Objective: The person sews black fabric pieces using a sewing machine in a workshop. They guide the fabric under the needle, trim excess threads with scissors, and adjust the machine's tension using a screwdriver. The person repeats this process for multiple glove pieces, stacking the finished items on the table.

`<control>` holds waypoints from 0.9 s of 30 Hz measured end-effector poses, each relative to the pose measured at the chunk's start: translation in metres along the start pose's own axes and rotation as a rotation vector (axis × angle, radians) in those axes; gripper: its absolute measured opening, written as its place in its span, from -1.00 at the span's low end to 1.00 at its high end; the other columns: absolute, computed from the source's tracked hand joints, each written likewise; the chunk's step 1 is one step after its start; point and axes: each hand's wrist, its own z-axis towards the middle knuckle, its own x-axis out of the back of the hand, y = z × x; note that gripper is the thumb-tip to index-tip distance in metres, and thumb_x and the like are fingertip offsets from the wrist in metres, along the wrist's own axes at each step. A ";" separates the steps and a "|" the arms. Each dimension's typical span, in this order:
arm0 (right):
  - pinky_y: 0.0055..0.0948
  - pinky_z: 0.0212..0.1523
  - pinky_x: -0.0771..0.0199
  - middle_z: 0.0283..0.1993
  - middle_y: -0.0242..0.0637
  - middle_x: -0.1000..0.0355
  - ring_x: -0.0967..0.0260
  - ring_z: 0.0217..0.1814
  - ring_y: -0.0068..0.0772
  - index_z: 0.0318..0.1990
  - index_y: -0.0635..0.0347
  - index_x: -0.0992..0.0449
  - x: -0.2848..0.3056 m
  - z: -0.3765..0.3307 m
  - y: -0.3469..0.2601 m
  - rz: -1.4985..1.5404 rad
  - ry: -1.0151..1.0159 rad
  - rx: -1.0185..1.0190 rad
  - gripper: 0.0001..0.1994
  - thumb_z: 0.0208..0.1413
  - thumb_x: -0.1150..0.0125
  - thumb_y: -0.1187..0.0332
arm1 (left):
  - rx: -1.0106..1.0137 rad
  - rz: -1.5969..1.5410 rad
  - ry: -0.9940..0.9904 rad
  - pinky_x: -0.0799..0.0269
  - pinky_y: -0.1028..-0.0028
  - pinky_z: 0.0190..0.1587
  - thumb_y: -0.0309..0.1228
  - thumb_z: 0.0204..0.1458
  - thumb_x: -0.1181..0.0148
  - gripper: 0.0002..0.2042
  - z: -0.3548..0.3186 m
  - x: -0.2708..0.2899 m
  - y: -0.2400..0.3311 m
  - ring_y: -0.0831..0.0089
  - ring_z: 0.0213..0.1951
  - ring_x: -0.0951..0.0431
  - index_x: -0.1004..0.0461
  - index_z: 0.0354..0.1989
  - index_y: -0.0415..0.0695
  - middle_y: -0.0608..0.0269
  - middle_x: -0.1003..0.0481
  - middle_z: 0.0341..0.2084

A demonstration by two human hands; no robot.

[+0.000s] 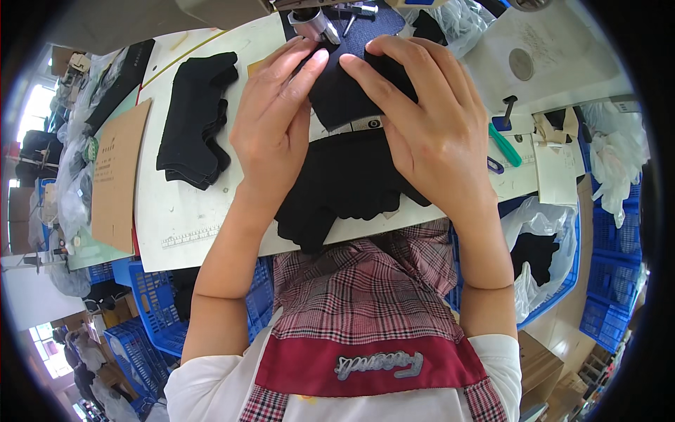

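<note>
My left hand (275, 119) and my right hand (422, 119) lie flat, side by side, on a piece of black fabric (344, 91) on the white sewing table (176, 218). The fingertips of both hands press the fabric just in front of the sewing machine's metal presser foot (314, 23). More black fabric (337, 186) hangs from under my hands over the table's near edge. A stack of cut black pieces (195, 119) lies to the left of my left hand.
A brown cardboard sheet (118, 176) lies at the table's left. Teal-handled scissors (505, 144) rest to the right. Blue plastic crates (158, 309) stand below on both sides, one on the right holding a plastic bag (538, 246) with black fabric.
</note>
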 end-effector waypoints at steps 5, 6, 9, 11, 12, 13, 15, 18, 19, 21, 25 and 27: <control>-0.25 -0.04 -0.45 -0.02 -0.34 -0.44 -0.38 0.00 -0.19 -0.04 0.04 -0.61 -0.007 0.001 0.005 -0.040 0.055 0.029 -0.53 -0.21 -0.16 0.59 | 0.002 -0.002 0.028 -0.46 0.39 -0.02 -0.74 -0.11 -0.19 -0.64 -0.001 -0.003 -0.004 0.17 -0.05 -0.57 -0.59 -0.09 -0.21 0.06 -0.57 -0.15; -0.25 -0.04 -0.45 -0.02 -0.34 -0.44 -0.39 0.00 -0.19 -0.04 0.04 -0.61 -0.007 0.001 0.005 -0.045 0.059 0.031 -0.54 -0.20 -0.16 0.59 | -0.002 -0.003 0.032 -0.47 0.40 -0.03 -0.73 -0.10 -0.20 -0.65 -0.001 -0.003 -0.005 0.17 -0.05 -0.57 -0.59 -0.09 -0.20 0.06 -0.57 -0.15; -0.24 -0.04 -0.44 -0.03 -0.34 -0.44 -0.39 -0.01 -0.19 -0.05 0.04 -0.61 -0.008 0.001 0.005 -0.046 0.074 0.033 -0.55 -0.19 -0.17 0.57 | 0.015 0.005 0.044 -0.47 0.41 -0.05 -0.73 -0.09 -0.19 -0.65 -0.002 -0.005 -0.004 0.18 -0.08 -0.57 -0.59 -0.09 -0.19 0.07 -0.57 -0.15; -0.24 -0.05 -0.44 -0.03 -0.34 -0.44 -0.39 -0.02 -0.18 -0.06 0.05 -0.62 -0.009 0.001 0.004 -0.037 0.077 0.036 -0.56 -0.19 -0.18 0.56 | 0.029 0.009 0.056 -0.48 0.42 -0.06 -0.73 -0.08 -0.19 -0.66 -0.002 -0.007 -0.001 0.19 -0.11 -0.58 -0.59 -0.09 -0.19 0.07 -0.58 -0.16; -0.24 -0.05 -0.44 -0.04 -0.34 -0.45 -0.39 -0.02 -0.18 -0.06 0.05 -0.62 -0.008 0.001 0.003 -0.031 0.074 0.038 -0.57 -0.19 -0.18 0.56 | 0.036 0.010 0.062 -0.48 0.42 -0.07 -0.73 -0.08 -0.19 -0.66 -0.003 -0.008 0.000 0.20 -0.13 -0.58 -0.60 -0.10 -0.19 0.07 -0.58 -0.16; -0.24 -0.05 -0.44 -0.04 -0.34 -0.45 -0.39 -0.03 -0.18 -0.06 0.06 -0.62 -0.008 0.001 0.003 -0.028 0.074 0.040 -0.57 -0.19 -0.18 0.55 | 0.036 0.017 0.065 -0.48 0.42 -0.08 -0.73 -0.07 -0.19 -0.67 -0.003 -0.009 0.002 0.20 -0.14 -0.58 -0.60 -0.10 -0.19 0.06 -0.58 -0.16; -0.24 -0.06 -0.43 -0.05 -0.34 -0.45 -0.39 -0.04 -0.17 -0.07 0.06 -0.62 -0.008 0.001 0.002 -0.023 0.076 0.041 -0.58 -0.19 -0.19 0.54 | 0.038 0.032 0.070 -0.48 0.43 -0.09 -0.72 -0.07 -0.19 -0.67 -0.003 -0.009 0.003 0.21 -0.17 -0.58 -0.60 -0.10 -0.20 0.05 -0.58 -0.17; -0.24 -0.07 -0.43 -0.06 -0.33 -0.46 -0.40 -0.05 -0.16 -0.07 0.07 -0.62 -0.008 0.001 0.002 -0.017 0.087 0.049 -0.58 -0.19 -0.21 0.52 | 0.041 0.029 0.081 -0.49 0.42 -0.11 -0.72 -0.08 -0.20 -0.68 -0.002 -0.011 0.005 0.21 -0.18 -0.58 -0.59 -0.10 -0.21 0.03 -0.58 -0.17; -0.24 -0.07 -0.44 -0.06 -0.33 -0.46 -0.40 -0.05 -0.16 -0.08 0.07 -0.62 -0.008 0.002 0.001 -0.016 0.091 0.052 -0.59 -0.20 -0.21 0.52 | 0.040 0.036 0.082 -0.49 0.42 -0.12 -0.72 -0.08 -0.20 -0.68 -0.002 -0.011 0.006 0.20 -0.18 -0.59 -0.59 -0.11 -0.22 0.03 -0.58 -0.18; -0.24 -0.08 -0.44 -0.07 -0.33 -0.46 -0.40 -0.06 -0.16 -0.09 0.07 -0.63 -0.008 0.002 0.001 -0.017 0.099 0.056 -0.59 -0.20 -0.22 0.52 | 0.038 0.047 0.085 -0.49 0.42 -0.14 -0.71 -0.08 -0.21 -0.69 -0.002 -0.012 0.006 0.20 -0.19 -0.59 -0.58 -0.11 -0.23 0.02 -0.58 -0.19; -0.26 -0.11 -0.46 -0.11 -0.34 -0.48 -0.43 -0.09 -0.18 -0.14 0.09 -0.65 -0.011 0.001 0.003 -0.035 0.153 0.064 -0.63 -0.22 -0.24 0.52 | 0.036 0.084 0.090 -0.50 0.42 -0.17 -0.69 -0.06 -0.21 -0.71 -0.002 -0.014 0.007 0.20 -0.23 -0.59 -0.58 -0.12 -0.23 0.05 -0.58 -0.20; -0.28 -0.11 -0.47 -0.13 -0.36 -0.50 -0.45 -0.11 -0.20 -0.17 0.10 -0.66 -0.008 0.007 0.000 -0.020 0.147 0.049 -0.66 -0.22 -0.24 0.53 | 0.029 0.100 0.097 -0.50 0.43 -0.19 -0.68 -0.05 -0.20 -0.73 -0.002 -0.016 0.005 0.20 -0.25 -0.59 -0.57 -0.13 -0.22 0.06 -0.58 -0.22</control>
